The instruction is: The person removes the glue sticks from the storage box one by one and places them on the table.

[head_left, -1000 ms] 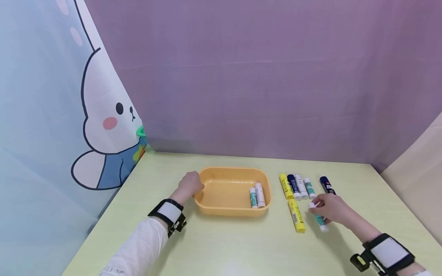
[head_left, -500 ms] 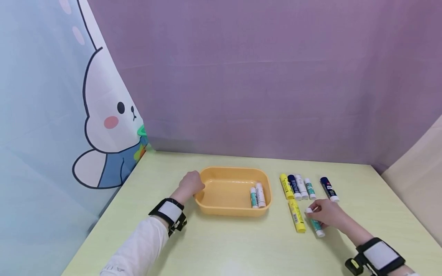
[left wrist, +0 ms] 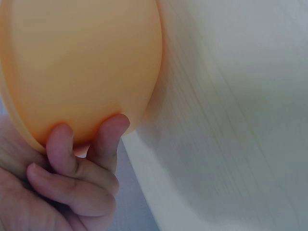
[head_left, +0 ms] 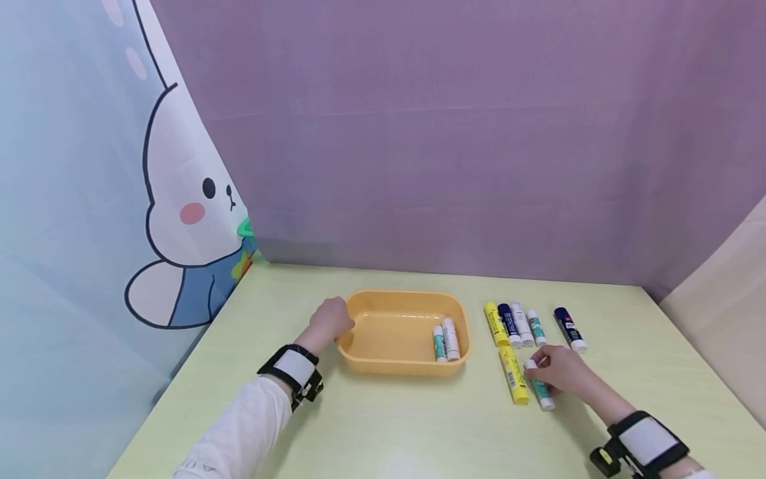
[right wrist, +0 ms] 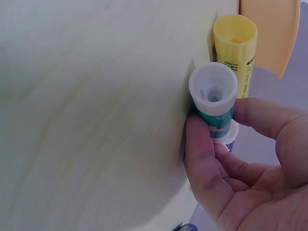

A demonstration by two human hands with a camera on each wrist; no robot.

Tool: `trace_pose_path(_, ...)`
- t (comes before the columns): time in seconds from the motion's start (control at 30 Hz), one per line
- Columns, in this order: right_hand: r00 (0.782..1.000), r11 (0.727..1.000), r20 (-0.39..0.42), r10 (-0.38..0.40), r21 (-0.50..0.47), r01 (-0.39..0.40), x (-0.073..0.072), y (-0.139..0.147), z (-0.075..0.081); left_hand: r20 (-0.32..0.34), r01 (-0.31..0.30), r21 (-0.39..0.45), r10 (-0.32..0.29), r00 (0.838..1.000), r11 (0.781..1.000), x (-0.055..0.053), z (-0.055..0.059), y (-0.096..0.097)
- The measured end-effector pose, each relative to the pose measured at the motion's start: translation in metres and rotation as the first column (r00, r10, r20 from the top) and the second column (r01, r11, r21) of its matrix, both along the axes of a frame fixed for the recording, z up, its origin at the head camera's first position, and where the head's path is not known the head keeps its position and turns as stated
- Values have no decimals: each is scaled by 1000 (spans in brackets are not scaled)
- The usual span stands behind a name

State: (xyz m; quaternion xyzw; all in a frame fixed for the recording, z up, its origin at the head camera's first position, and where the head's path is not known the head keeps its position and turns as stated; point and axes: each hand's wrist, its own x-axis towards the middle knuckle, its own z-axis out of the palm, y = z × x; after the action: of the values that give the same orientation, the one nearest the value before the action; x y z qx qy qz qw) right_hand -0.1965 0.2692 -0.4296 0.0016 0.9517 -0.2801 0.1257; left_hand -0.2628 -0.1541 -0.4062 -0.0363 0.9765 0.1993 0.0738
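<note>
My right hand point(head_left: 562, 367) pinches a teal-and-white glue stick point(head_left: 541, 389) between thumb and fingers, low over the table, its base end toward the camera in the right wrist view. Just left of it lies a yellow glue stick point(head_left: 513, 376). My left hand point(head_left: 331, 320) grips the left end of a shallow orange-yellow tray point(head_left: 395, 367); in the left wrist view its curled fingers point(left wrist: 61, 144) press against the tray wall point(left wrist: 86, 72). Inside the tray, at its right end, a small teal-and-white glue stick point(head_left: 439, 344) and a larger white one point(head_left: 451, 339) lie side by side.
Behind my right hand a row lies side by side: a yellow glue stick point(head_left: 496, 324), a navy one point(head_left: 509, 324), a white one point(head_left: 522, 324) and a teal one point(head_left: 536, 327). Apart to the right is another navy glue stick point(head_left: 570, 329). A purple curtain point(head_left: 419, 146) backs the table.
My right hand has moved left with the teal-and-white glue stick, bringing it beside the front yellow one. The separate navy glue stick is now fully uncovered. My left hand and the tray have stayed put.
</note>
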Motion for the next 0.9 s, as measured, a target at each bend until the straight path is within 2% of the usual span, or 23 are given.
trace_pose_path(0.3, 1000, 1000, -11, 18, 11, -18, -2, -4, -1, -2, 2, -2, -2, 1000, 1000, 0, 0, 0)
trace_pose_path(0.9, 1000, 1000, 22, 14, 17, -14, -2, -6, 1, 0, 6, 4, -6, 1000, 1000, 2, 0, -1)
